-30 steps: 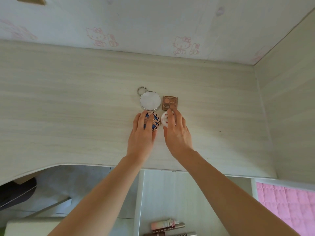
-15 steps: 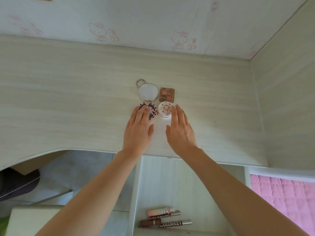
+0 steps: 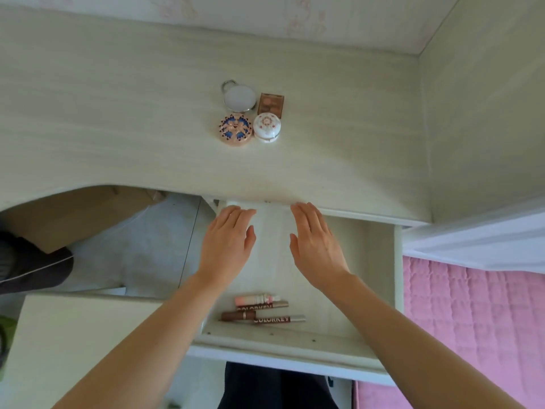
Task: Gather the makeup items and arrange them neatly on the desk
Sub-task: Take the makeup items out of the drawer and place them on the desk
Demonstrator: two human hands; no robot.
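Pale wood-grain desk runs along a wall papered with faint pink cartoon figures, and a pink quilted cover shows at the lower right. On the desk we see four makeup pieces set in a tight square: a round white mirror compact with a metal ring at the back left, a small brown palette just beside it, a round compact with a blue and gold pattern in front, and a white domed jar touching its right side.

Below the desk edge a drawer stands pulled out. Near its front wall lie the things not yet gathered: a pink tube and two brown tubes lettered COLORKEY, close together and roughly parallel. We see nothing else in it, though our arms cover part of the floor.

Our left hand and right hand hover over the back of the drawer, palms down, fingers straight and relaxed, holding nothing and well apart from the tubes.

We judge the tubes light, stiff and smooth, likely to roll on a flat surface. We would pinch each at mid-length, or scoop all three across their middles, and lay them side by side beside the compacts so that they steady one another.
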